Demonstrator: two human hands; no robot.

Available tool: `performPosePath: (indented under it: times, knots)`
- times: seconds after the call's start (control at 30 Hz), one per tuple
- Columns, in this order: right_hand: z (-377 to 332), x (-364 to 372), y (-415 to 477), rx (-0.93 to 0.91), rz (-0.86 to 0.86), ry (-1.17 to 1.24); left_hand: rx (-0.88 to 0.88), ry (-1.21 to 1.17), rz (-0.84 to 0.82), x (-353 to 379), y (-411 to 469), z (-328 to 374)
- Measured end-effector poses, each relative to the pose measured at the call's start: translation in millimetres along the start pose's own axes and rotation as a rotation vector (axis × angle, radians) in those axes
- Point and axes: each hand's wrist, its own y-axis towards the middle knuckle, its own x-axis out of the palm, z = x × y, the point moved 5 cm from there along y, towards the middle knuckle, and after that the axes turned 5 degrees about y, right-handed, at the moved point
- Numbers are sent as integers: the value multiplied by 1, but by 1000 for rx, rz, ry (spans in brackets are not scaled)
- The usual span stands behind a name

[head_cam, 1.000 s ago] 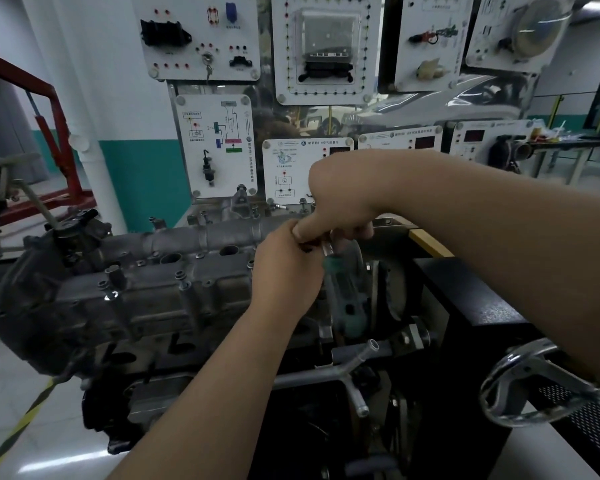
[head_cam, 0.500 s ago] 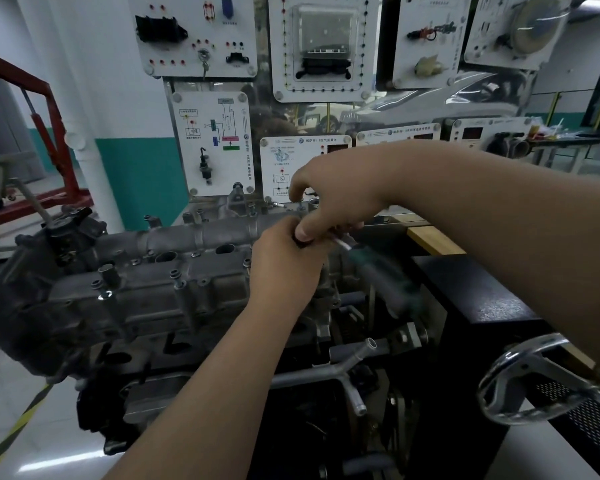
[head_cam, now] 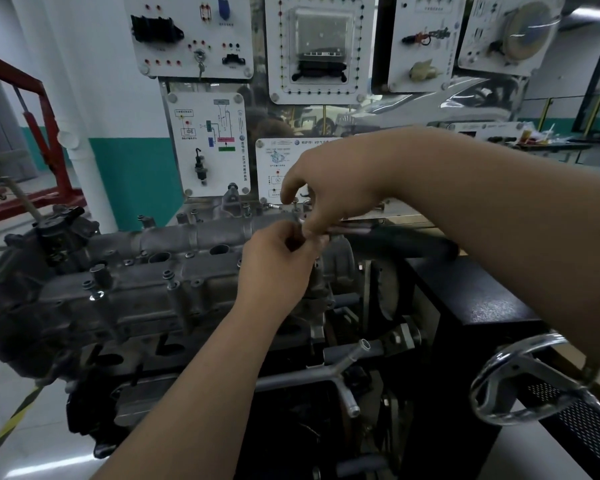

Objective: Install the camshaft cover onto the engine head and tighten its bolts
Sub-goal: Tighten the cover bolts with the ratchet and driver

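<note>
The grey cast camshaft cover (head_cam: 187, 239) lies along the top of the engine head (head_cam: 125, 299), with several bolts standing along its edges. At its right end a ratchet wrench with a dark green handle (head_cam: 402, 241) lies level, its handle pointing right. My right hand (head_cam: 329, 188) reaches in from the right and pinches the wrench shaft close to its head. My left hand (head_cam: 278, 261) comes up from below with its fingers curled round the wrench head and socket. The bolt under the socket is hidden by both hands.
A black engine stand (head_cam: 471, 299) with a chrome handwheel (head_cam: 527, 379) is on the right. White training panels (head_cam: 208, 143) stand right behind the engine. A red hoist frame (head_cam: 39, 133) is at the far left, and silver coolant pipes (head_cam: 326, 372) run below the head.
The wrench handle has swung from hanging downward up to level, pointing right. My right hand rose and moved its grip toward the wrench head; my left hand stayed at the socket.
</note>
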Motion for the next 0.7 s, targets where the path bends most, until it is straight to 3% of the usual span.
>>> performPosePath:
  times: [0.2, 0.4, 0.63, 0.7]
  knots:
    - [2, 7, -4, -47, 28, 12, 63, 63, -88, 0, -1, -1]
    - [6, 15, -6, 117, -87, -45, 144, 122, -88, 1, -4, -1]
    - [-3, 12, -2, 138, -95, -8, 43, 65, 44, -1, 0, 0]
    - [1, 8, -6, 87, -100, -61, 48, 16, -2, 0, 0, 1]
